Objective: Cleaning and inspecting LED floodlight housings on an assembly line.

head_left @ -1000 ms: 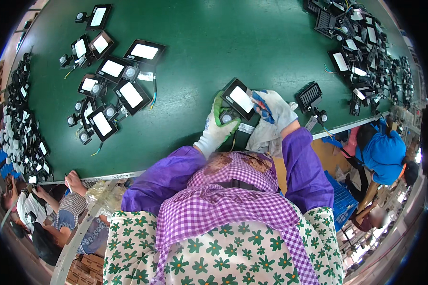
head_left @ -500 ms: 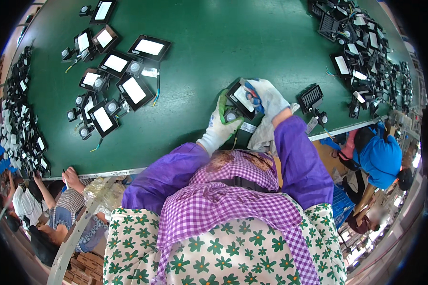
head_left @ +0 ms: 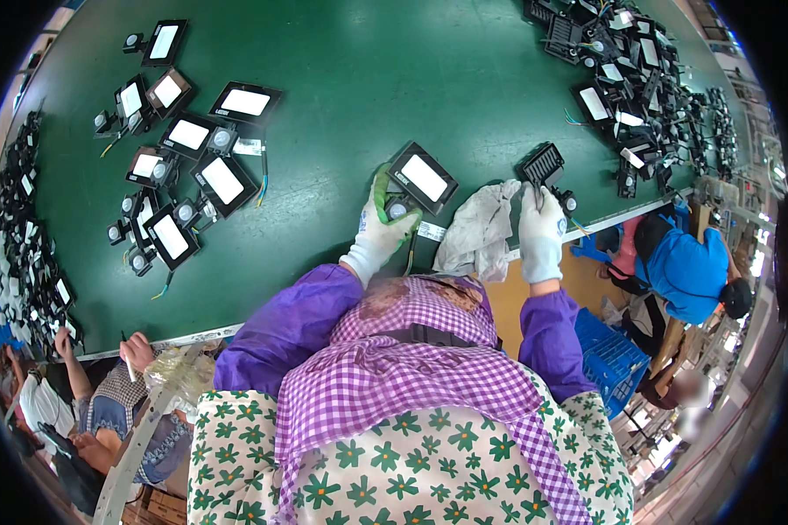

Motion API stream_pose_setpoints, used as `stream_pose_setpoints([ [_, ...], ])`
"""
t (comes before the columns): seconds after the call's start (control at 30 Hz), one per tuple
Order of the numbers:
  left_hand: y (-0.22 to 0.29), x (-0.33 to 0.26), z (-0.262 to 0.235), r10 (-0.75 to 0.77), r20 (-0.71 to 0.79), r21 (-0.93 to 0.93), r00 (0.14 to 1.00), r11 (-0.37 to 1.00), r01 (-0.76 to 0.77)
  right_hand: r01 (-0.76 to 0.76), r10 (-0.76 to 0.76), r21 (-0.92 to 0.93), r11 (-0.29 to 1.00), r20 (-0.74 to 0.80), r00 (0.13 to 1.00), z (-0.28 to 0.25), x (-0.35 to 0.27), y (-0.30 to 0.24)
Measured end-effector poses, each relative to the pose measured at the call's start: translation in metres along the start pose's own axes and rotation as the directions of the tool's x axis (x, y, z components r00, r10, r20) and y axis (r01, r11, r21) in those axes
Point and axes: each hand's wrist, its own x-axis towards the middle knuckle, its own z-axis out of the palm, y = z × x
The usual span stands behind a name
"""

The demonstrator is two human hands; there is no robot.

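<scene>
Head view: left hand (head_left: 381, 229), white glove with green fingertips, clamped on the bracket end of one black floodlight (head_left: 422, 178) lying face up on the green table (head_left: 341, 96), white panel showing. Right hand (head_left: 541, 229), white glove, fingers curled onto the lower edge of a second floodlight (head_left: 543, 164), this one face down with its ribbed back up; hand grasping or just touching, cannot tell. One crumpled grey-white rag (head_left: 479, 229) lies between the two hands, just beside the first lamp. One small white label (head_left: 431, 231) on the table under the left hand's lamp. Further left, a cluster of finished floodlights (head_left: 193, 162) face up, about nine counted, some touching, short cables trailing. Far right top, a dense pile of floodlights (head_left: 626, 66), too many and too overlapped to count. Left table edge, another row of lamps (head_left: 13, 227), uncountable. Two other people: one in a blue shirt (head_left: 687, 271) at right below the table edge, one at lower left with a hand (head_left: 136, 350) near the edge.
</scene>
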Motion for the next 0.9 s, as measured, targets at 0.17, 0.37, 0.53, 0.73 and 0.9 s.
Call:
stream_pose_setpoints([
  [0.17,0.009,0.000,0.003,-0.095,0.005,-0.136,0.995,0.986,0.095,0.061,-0.037,-0.258,0.964,0.100,0.994,0.033,-0.045,-0.008],
  [0.37,0.003,0.003,-0.002,-0.056,-0.004,-0.026,0.998,0.998,0.056,0.180,-0.166,-0.347,0.920,0.070,0.984,0.081,-0.044,0.000],
  [0.53,0.041,0.009,-0.015,-0.112,0.070,0.119,0.991,0.987,0.103,0.232,-0.232,0.003,0.973,0.012,0.973,0.042,-0.006,0.009],
  [0.73,-0.007,0.026,-0.031,0.081,0.174,0.147,0.981,0.983,-0.107,0.605,-0.576,-0.173,0.777,0.194,0.794,0.096,-0.045,-0.078],
  [0.9,0.013,0.025,-0.028,-0.088,0.219,0.236,0.972,0.971,0.034,0.520,-0.519,0.020,0.854,0.120,0.847,0.106,0.038,-0.122],
])
